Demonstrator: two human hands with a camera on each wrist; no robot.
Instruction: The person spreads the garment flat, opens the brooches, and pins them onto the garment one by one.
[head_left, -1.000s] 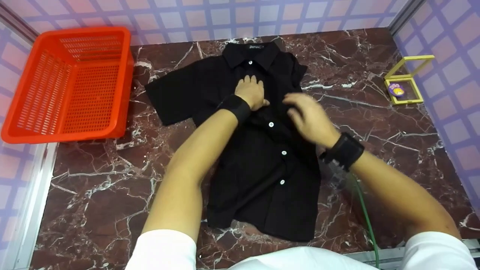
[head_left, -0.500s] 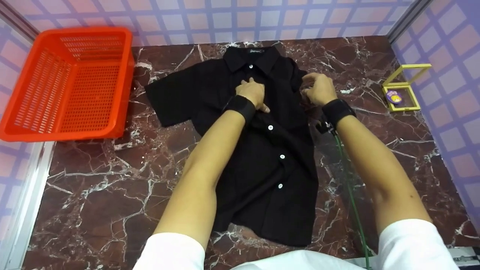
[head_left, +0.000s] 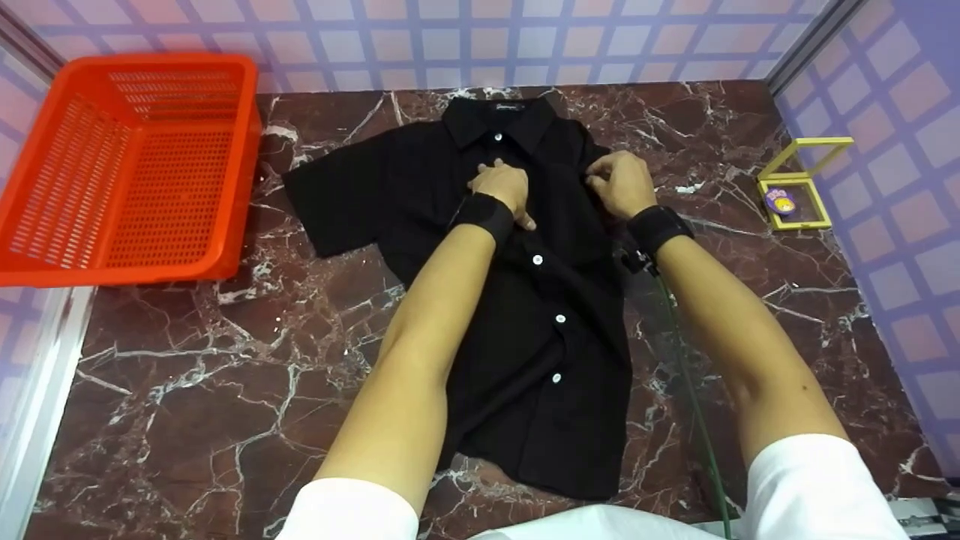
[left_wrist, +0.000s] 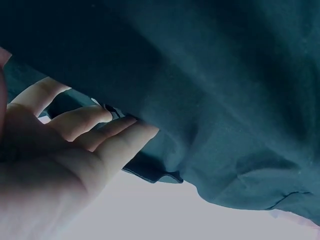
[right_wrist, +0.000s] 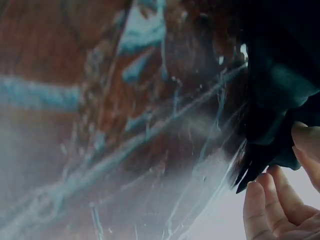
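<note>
A black short-sleeved shirt (head_left: 495, 315) lies front up, collar away from the person, white buttons down its middle. The left hand (head_left: 501, 187) rests on its chest with fingers spread; the left wrist view shows that hand (left_wrist: 80, 135) with its fingertips against the dark cloth (left_wrist: 210, 110). At the shirt's right side, the right hand (head_left: 624, 184) pinches the bunched sleeve. In the right wrist view, the thumb and fingers of this hand (right_wrist: 287, 195) are bent around the edge of the cloth (right_wrist: 280, 90). The left-side sleeve (head_left: 337, 191) is spread out flat.
A red plastic basket (head_left: 244, 165) stands at the far left of the marbled table (head_left: 187, 420). On the right is an open yellow frame (head_left: 821, 202) with a small purple round piece (head_left: 780, 201). A green cable (head_left: 697, 405) runs from the right wristband.
The right hand has moved from over the shirt's front out to the sleeve and drawn slightly inward with its fingers on it. The left hand has stayed on the chest.
</note>
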